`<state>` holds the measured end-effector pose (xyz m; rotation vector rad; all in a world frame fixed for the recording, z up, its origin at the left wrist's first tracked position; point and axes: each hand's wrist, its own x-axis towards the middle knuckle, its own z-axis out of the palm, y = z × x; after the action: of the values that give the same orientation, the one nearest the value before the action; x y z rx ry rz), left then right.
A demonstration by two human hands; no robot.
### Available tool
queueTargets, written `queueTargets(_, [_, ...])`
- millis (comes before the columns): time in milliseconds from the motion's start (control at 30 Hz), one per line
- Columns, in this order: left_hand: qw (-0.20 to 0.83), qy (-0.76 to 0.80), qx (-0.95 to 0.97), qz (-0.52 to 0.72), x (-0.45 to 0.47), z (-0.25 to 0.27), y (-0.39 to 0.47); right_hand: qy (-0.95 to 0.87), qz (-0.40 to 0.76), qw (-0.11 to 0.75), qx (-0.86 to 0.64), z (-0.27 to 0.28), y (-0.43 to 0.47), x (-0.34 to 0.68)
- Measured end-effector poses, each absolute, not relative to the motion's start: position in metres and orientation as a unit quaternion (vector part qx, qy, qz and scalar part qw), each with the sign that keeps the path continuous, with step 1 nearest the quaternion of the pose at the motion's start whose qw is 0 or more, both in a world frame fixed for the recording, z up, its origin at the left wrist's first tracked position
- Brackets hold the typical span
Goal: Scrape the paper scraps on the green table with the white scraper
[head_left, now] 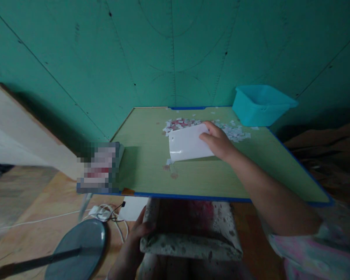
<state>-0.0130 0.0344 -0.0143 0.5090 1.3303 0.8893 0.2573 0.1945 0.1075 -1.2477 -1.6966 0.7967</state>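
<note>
Speckled container (189, 245): nearest in the head view, open side up just below the desk's front edge, probably held so close to keep its mouth by that edge.
Left hand (142, 229): clamped on the speckled container's left side, apparently to steady it; some fingers are hidden.
Right hand (217, 140): thumb and fingers clamped on the right end of the white card, seemingly leaving its long edge free.
White card (188, 144): tilted, over the middle of the desk (151, 182).
Paper scraps (179, 123): loose, spread mostly behind and right of the card, toward the far edge.
Turquoise bin (264, 109): far right corner.
Blurred-out object (100, 167): front left corner.
</note>
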Motion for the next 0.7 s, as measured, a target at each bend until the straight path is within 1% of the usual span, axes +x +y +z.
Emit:
queueTargets(100, [0.674, 0.587, 0.221, 0.389, -0.0124, -0.014, 0.0348, -0.693, 0.312, 0.41, -0.504, 0.1076, 0.1931, 0.2554])
queueTargets(367, [0.673, 0.591, 0.207, 0.394, -0.0125, -0.0151, 0.0329, -0.68, 0.308, 0.411, -0.523, 0.1075, 0.1936, 0.2557])
queueTargets(500, [0.674, 0.583, 0.216, 0.399, -0.0104, -0.0123, 0.0323, -0.694, 0.318, 0.401, -0.506, 0.1081, 0.1919, 0.2547])
queueTargets(700, [0.64, 0.602, 0.229, 0.418, -0.0122, -0.0173, 0.0304, -0.694, 0.335, 0.409, -0.489, 0.1113, 0.1895, 0.2535])
